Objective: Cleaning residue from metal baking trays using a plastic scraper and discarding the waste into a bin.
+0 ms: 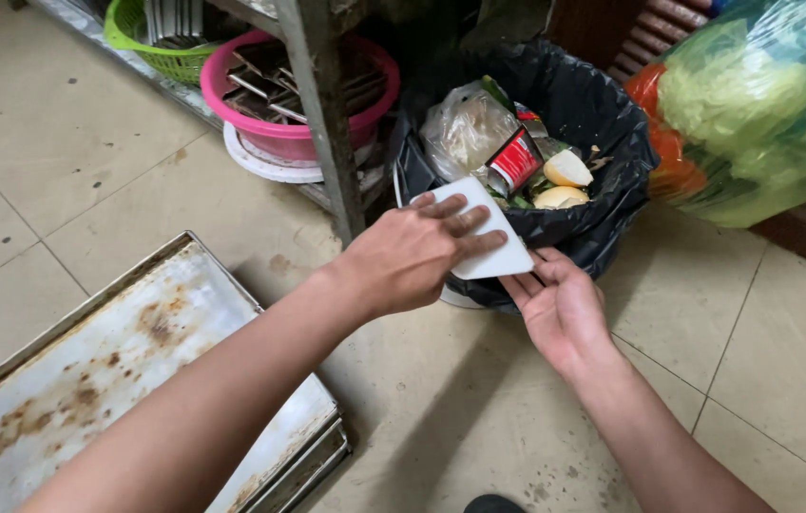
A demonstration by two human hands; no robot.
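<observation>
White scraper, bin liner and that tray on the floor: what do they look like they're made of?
Scraper: looks like smooth matte white plastic, thin and flat with rounded corners; left hand on top, right hand below.
Bin liner: thin black plastic film, glossy and crinkled.
Tray: sheet metal, probably steel, dull grey with brown rust patches.

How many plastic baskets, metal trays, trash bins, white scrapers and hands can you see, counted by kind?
Plastic baskets: 2, one green basket and one pink basket
Metal trays: 1, the rusty tray
Trash bins: 1, the bin with a black liner
White scrapers: 1, the scraper
Hands: 2, left hand and right hand
Total: 7
</observation>
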